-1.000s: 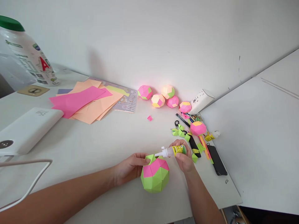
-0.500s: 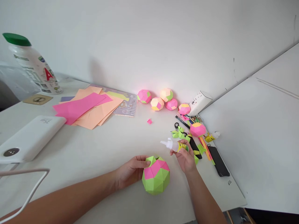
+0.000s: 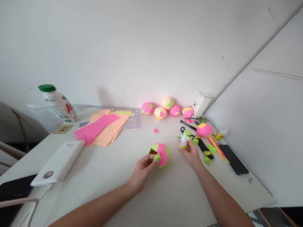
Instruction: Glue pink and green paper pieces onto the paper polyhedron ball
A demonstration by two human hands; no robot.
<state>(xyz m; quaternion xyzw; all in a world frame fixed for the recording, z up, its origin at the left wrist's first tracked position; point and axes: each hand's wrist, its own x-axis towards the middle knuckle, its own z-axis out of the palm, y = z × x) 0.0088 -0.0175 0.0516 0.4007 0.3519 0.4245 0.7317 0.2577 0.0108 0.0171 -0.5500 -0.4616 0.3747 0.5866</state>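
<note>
A green and pink faceted paper ball [image 3: 163,154] rests on the table, with a dark opening on its left side. My left hand [image 3: 143,171] pinches a green flap of the ball between thumb and fingers, beside that opening. To the right, my right hand [image 3: 191,153] is closed around a small glue bottle [image 3: 183,142] with a white nozzle and a yellow label. The bottle stands upright with its nozzle up, near the table and apart from the ball. Just behind it lie several folded green paper pieces [image 3: 188,133] and black-handled scissors [image 3: 182,129].
Several finished paper balls [image 3: 160,113] line the wall. Paper sheets [image 3: 99,127], a white power bank [image 3: 59,162] and a green-capped bottle [image 3: 59,102] are at left. A second glue bottle [image 3: 220,135], a black phone [image 3: 233,158] and a white box [image 3: 202,104] stand or lie at right.
The ball has been turned, so its opening now faces left. My right hand has swung the glue bottle from a leftward tilt to upright. The head view has shifted.
</note>
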